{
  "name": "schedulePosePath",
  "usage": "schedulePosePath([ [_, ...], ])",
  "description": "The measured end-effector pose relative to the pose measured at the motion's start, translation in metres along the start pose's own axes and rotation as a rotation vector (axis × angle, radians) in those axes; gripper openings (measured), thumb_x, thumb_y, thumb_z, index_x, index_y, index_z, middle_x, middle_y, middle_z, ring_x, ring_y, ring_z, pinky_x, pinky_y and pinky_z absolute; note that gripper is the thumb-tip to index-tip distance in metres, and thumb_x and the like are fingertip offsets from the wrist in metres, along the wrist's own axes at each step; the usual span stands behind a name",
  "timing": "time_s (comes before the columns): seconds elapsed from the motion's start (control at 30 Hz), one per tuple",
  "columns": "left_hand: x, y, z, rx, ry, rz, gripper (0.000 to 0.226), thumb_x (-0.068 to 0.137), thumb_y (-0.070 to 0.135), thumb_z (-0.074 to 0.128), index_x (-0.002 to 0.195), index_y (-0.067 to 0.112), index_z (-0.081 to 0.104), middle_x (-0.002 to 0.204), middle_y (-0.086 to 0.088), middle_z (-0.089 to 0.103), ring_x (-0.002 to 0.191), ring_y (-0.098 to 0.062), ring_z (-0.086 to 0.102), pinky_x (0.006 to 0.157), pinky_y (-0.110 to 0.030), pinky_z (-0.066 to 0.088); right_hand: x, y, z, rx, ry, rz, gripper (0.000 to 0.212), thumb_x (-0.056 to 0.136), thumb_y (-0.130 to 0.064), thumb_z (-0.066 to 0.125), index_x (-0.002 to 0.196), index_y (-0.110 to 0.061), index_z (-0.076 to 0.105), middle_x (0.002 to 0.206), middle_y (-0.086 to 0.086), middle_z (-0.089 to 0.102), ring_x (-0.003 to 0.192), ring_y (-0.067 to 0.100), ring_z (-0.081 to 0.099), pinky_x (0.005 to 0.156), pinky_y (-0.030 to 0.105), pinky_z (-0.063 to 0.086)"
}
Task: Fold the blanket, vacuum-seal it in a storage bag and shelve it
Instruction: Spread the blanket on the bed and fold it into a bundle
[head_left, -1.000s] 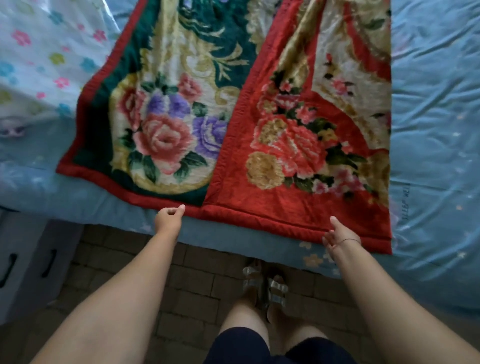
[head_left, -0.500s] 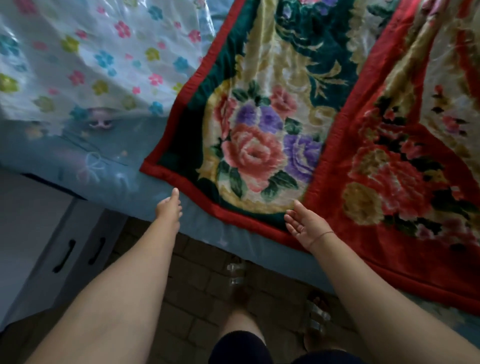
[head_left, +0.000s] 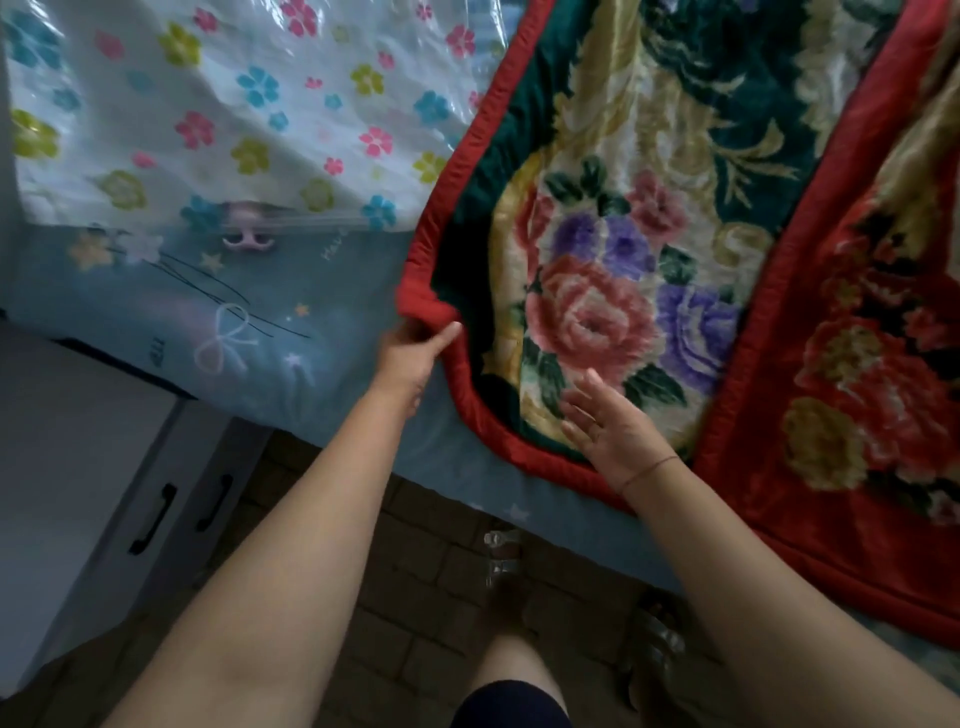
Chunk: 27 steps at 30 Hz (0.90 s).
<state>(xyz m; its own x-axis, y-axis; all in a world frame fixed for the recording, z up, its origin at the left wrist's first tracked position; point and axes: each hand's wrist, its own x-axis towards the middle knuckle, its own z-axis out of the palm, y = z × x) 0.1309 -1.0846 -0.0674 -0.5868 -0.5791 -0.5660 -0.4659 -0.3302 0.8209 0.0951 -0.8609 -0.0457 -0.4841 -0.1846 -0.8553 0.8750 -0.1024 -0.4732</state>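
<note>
The blanket (head_left: 649, 218) is lying spread over the blue bed sheet (head_left: 322, 364), its floral face upward, one part with a green ground and one with a red ground. Its near left corner (head_left: 421, 306) is sitting in the left hand (head_left: 408, 358): the thumb is lying along the red hem and the other fingers are curling beneath it, so the hand is pinching the corner and bunching it upward off the sheet. The right hand (head_left: 610, 426) is lying over the blanket just inside the near hem, on the gold and green border below the big pink rose. Its fingers (head_left: 576, 402) are straight and slightly spread, holding nothing; whether the palm is pressing down I cannot tell.

Half a second ago the left hand was stretching out flat on the sheet just short of that corner, which was lying flat. Now it is gripping the corner, and the hem beside it is curving inward. The right hand was cupping palm-up at the hem; now it is turned over and reaching farther onto the fabric.

Counting: one blanket, one flower-printed storage bag (head_left: 208, 114) lying on the bed to the blanket's left, touching its edge, one pink clip (head_left: 243, 241) at the bag's near edge, two hands, two sandals (head_left: 501, 561) on the brick floor (head_left: 415, 582), and one grey cabinet (head_left: 78, 441) showing two black handles (head_left: 153, 517).
</note>
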Motion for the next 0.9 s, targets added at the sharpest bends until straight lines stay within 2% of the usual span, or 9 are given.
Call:
schedulePosePath([
  [0.07, -0.024, 0.013, 0.024, 0.148, -0.187, 0.107, 0.034, 0.082, -0.004, 0.070, 0.115, -0.005, 0.064, 0.091, 0.001, 0.068, 0.060, 0.010, 0.061, 0.069, -0.015, 0.051, -0.009, -0.017, 0.019, 0.008, -0.113, -0.057, 0.057, 0.084, -0.053, 0.057, 0.125, -0.013, 0.056, 0.118, 0.004, 0.061, 0.108, 0.017, 0.060, 0.090, 0.032, 0.049],
  [0.13, -0.044, 0.022, 0.046, 0.221, -0.378, 0.160, 0.030, 0.080, -0.003, 0.073, 0.110, -0.004, 0.068, 0.085, -0.005, 0.069, 0.070, -0.004, 0.063, 0.078, -0.026, 0.052, -0.018, -0.041, 0.033, 0.018, -0.219, -0.098, 0.067, 0.073, -0.065, 0.053, 0.117, -0.015, 0.063, 0.109, 0.002, 0.066, 0.097, 0.017, 0.064, 0.088, 0.034, 0.049],
  [0.2, -0.058, 0.025, 0.067, 0.373, -0.531, 0.257, 0.032, 0.080, 0.010, 0.077, 0.111, 0.007, 0.071, 0.098, -0.007, 0.066, 0.091, -0.015, 0.062, 0.093, -0.030, 0.048, -0.025, -0.063, 0.037, -0.012, -0.275, -0.178, 0.062, 0.073, -0.062, 0.057, 0.108, -0.013, 0.066, 0.103, 0.007, 0.069, 0.092, 0.023, 0.065, 0.081, 0.035, 0.050],
  [0.3, -0.077, 0.029, 0.099, 0.621, -0.688, 0.334, 0.045, 0.081, 0.039, 0.075, 0.122, 0.022, 0.067, 0.116, 0.001, 0.058, 0.114, -0.014, 0.051, 0.103, -0.027, 0.039, -0.022, -0.083, 0.012, -0.173, -0.027, -0.295, 0.032, 0.079, -0.039, 0.075, 0.096, -0.014, 0.067, 0.097, 0.013, 0.068, 0.094, 0.032, 0.064, 0.073, 0.041, 0.053],
  [0.4, -0.093, 0.023, 0.127, 0.598, -0.603, 0.402, 0.042, 0.083, 0.040, 0.073, 0.120, 0.021, 0.068, 0.115, 0.001, 0.058, 0.117, -0.015, 0.053, 0.107, -0.031, 0.039, -0.011, -0.093, -0.039, -0.196, 0.259, -0.364, 0.013, 0.089, -0.025, 0.067, 0.079, -0.017, 0.064, 0.095, 0.012, 0.069, 0.095, 0.033, 0.066, 0.087, 0.049, 0.054],
  [0.5, -0.101, 0.009, 0.150, 0.663, -0.412, 0.421, 0.048, 0.085, 0.040, 0.071, 0.128, 0.021, 0.061, 0.130, -0.007, 0.054, 0.127, -0.024, 0.047, 0.113, -0.039, 0.033, -0.021, -0.100, -0.091, -0.260, 0.318, -0.436, 0.015, 0.093, -0.027, 0.063, 0.079, -0.021, 0.064, 0.099, 0.012, 0.070, 0.095, 0.030, 0.067, 0.093, 0.049, 0.053],
  [0.67, -0.113, -0.007, 0.194, 0.958, -0.376, 0.440, 0.070, 0.090, 0.048, 0.061, 0.149, 0.024, 0.035, 0.158, -0.003, 0.028, 0.146, -0.022, 0.021, 0.118, -0.040, 0.017, -0.059, -0.126, -0.216, -0.306, 0.456, -0.654, 0.010, 0.098, -0.024, 0.056, 0.092, -0.022, 0.063, 0.094, 0.005, 0.066, 0.082, 0.017, 0.063, 0.080, 0.034, 0.053],
  [0.8, -0.137, -0.029, 0.257, 1.178, -0.374, 0.466, 0.080, 0.089, 0.056, 0.056, 0.154, 0.028, 0.019, 0.164, -0.001, 0.010, 0.151, -0.022, 0.007, 0.119, -0.044, 0.010, -0.094, -0.123, -0.380, -0.280, 0.738, -0.620, 0.016, 0.098, -0.025, 0.056, 0.084, -0.022, 0.064, 0.074, -0.014, 0.063, 0.063, -0.006, 0.055, 0.072, 0.030, 0.046],
  [0.9, -0.151, -0.059, 0.294, 1.308, -0.364, 0.392, 0.086, 0.088, 0.062, 0.052, 0.155, 0.030, 0.009, 0.165, -0.002, 0.000, 0.151, -0.025, 0.003, 0.120, -0.045, 0.007, -0.094, -0.080, -0.481, -0.349, 0.943, -0.396, 0.032, 0.099, -0.028, 0.054, 0.112, -0.002, 0.066, 0.092, 0.007, 0.064, 0.093, 0.021, 0.062, 0.084, 0.038, 0.044],
])
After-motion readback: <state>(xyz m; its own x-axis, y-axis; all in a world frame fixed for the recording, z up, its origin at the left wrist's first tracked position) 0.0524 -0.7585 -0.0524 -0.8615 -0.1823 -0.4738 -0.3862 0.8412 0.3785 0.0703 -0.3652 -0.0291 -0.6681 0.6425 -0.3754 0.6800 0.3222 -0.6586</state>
